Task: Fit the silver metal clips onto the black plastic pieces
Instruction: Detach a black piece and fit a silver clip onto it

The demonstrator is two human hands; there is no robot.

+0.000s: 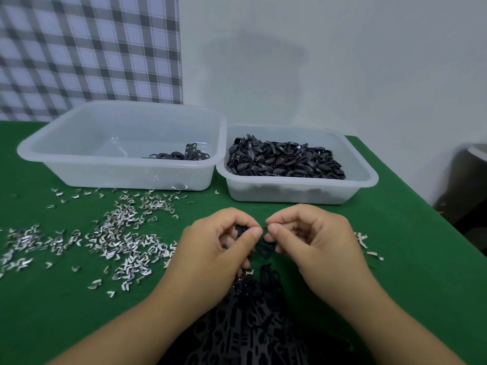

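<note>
Both hands meet over the green table (408, 259), just in front of the tubs. My left hand (213, 243) and my right hand (313, 238) pinch one black plastic piece (263, 245) between thumbs and fingertips. Any clip on it is hidden by the fingers. Silver metal clips (118, 233) lie scattered over the table to the left. A heap of black plastic strips (258, 317) lies under my wrists at the near edge.
A large translucent tub (52, 154) at back left holds a few black pieces. A smaller tub (366, 175) to its right is piled with black plastic pieces (284, 160). A few clips (369, 248) lie right of my right hand. A dark object (471, 180) stands beyond the table's right edge.
</note>
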